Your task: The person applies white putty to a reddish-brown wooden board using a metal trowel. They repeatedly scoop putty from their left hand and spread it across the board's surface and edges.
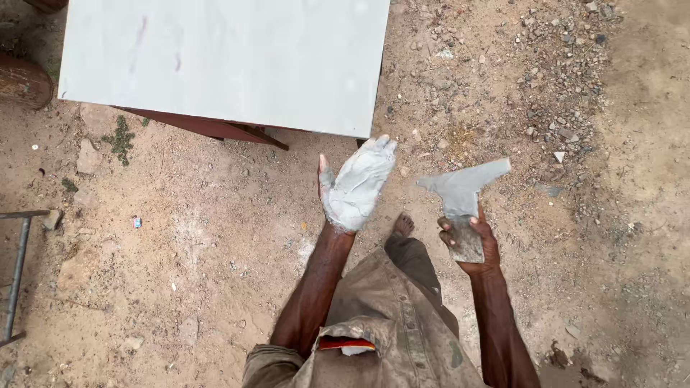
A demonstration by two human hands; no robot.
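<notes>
Over bare sandy ground (pixel 215 237), just off near right corner of white worktop (pixel 223 61): left hand (pixel 356 187) raised palm-up, fingers (pixel 377 154) spread wide and flat, palm coated with grey paste, fingertips close to worktop edge. Right hand (pixel 471 241) beside it, apart, fingers wrapped around handle of wide-bladed scraper (pixel 463 190), blade smeared grey, pointing away from body. Gravel patch (pixel 568 93) at far right. Bare foot (pixel 402 225) between arms.
</notes>
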